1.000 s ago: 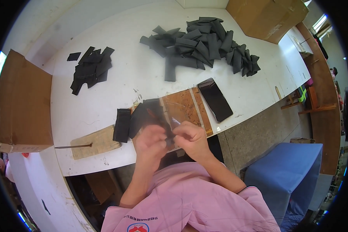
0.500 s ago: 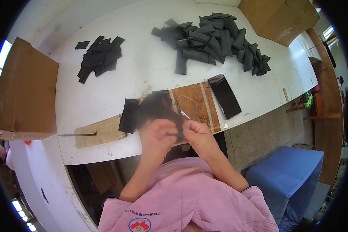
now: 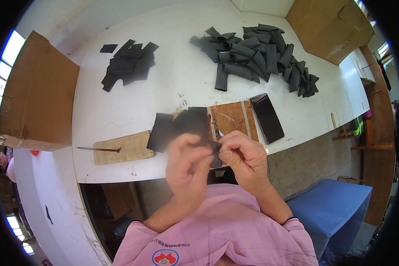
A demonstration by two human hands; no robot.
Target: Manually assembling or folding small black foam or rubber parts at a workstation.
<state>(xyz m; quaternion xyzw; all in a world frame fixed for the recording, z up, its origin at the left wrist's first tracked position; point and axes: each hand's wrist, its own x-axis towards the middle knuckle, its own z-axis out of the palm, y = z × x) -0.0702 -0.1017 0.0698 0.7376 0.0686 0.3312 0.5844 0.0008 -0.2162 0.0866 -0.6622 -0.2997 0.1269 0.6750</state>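
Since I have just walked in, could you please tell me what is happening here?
A person in a pink shirt pinches a small dark piece in the right hand at the table's near edge; the left hand is beside it, grip unclear. Beyond, black pieces lie left of a brown board, a phone right of it. Farther back are a small dark pile and a larger one.

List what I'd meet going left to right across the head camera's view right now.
Brown cardboard box → small pile of flat black pieces → left hand → small dark piece → right hand → black phone → blue-covered object.
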